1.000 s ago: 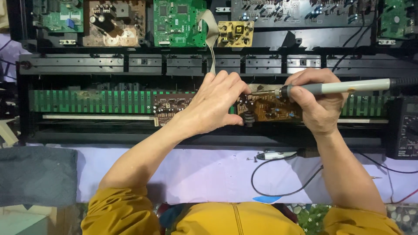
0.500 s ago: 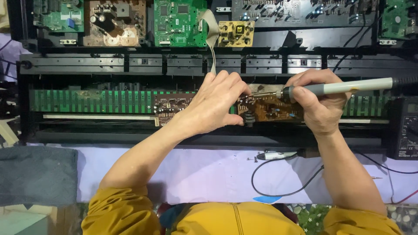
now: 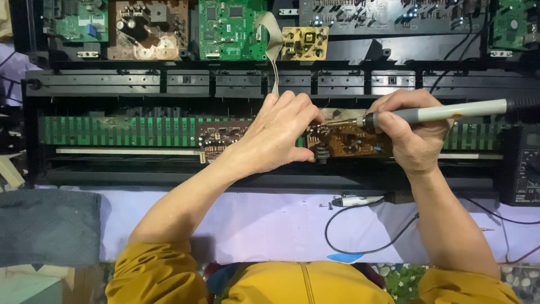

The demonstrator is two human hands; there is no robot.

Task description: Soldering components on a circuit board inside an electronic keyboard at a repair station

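In the head view, a slim grey-and-white soldering iron [image 3: 439,112] is gripped in the curled fingers of the right hand [image 3: 413,135], its long axis lying almost level from right to left, so that the metal tip is brought onto the left end of a small brown circuit board [image 3: 351,142] just beside the left hand [image 3: 278,135], whose fingers are pressed together over that spot; whether anything is pinched there cannot be told. The board is seated in a long black opened chassis [image 3: 140,84] with a green strip board [image 3: 118,130], and a lilac cloth-covered bench [image 3: 270,225] is seen below, carrying a black cable [image 3: 360,247].
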